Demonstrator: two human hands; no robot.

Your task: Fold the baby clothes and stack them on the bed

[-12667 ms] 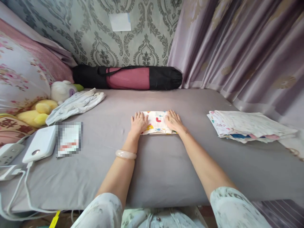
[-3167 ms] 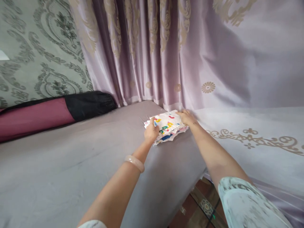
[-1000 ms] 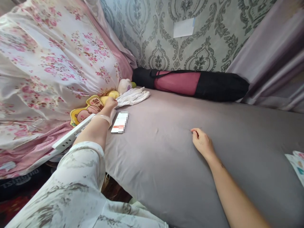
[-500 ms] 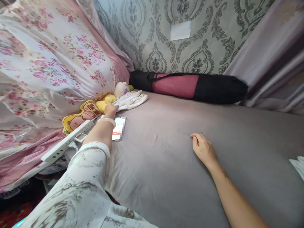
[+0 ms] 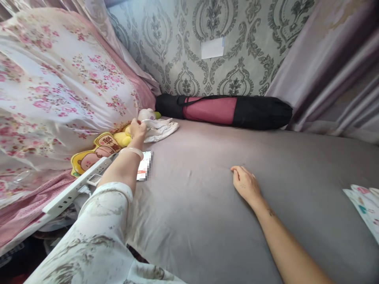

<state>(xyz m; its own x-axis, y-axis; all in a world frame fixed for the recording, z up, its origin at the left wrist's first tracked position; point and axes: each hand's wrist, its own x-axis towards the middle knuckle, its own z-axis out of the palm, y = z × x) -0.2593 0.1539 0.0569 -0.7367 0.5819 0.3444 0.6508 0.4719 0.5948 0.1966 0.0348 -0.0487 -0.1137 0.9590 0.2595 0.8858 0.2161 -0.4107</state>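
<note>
My left hand (image 5: pixel 138 128) reaches to the far left part of the bed. Its fingers are closed at the near-left end of a crumpled white cloth (image 5: pixel 161 130); their tips are partly hidden. Close by lie a white plush toy (image 5: pixel 146 114) and a yellow plush toy (image 5: pixel 122 138). A phone (image 5: pixel 144 167) with a lit screen lies beside my left forearm, partly covered by it. My right hand (image 5: pixel 247 183) rests on the grey sheet (image 5: pixel 192 209) with its fingers curled in, and nothing shows in it.
A long black and pink bag (image 5: pixel 210 110) lies along the patterned wall. At the left edge are a white power strip (image 5: pixel 74 187) with a plug and a yellow bear cushion (image 5: pixel 91 157). Printed fabric (image 5: pixel 365 207) lies at the right. Floral curtains hang on the left.
My left hand has moved a little up and farther in at the cloth's end. The view has shifted slightly, showing more of the printed fabric. My right hand stays on the sheet.
</note>
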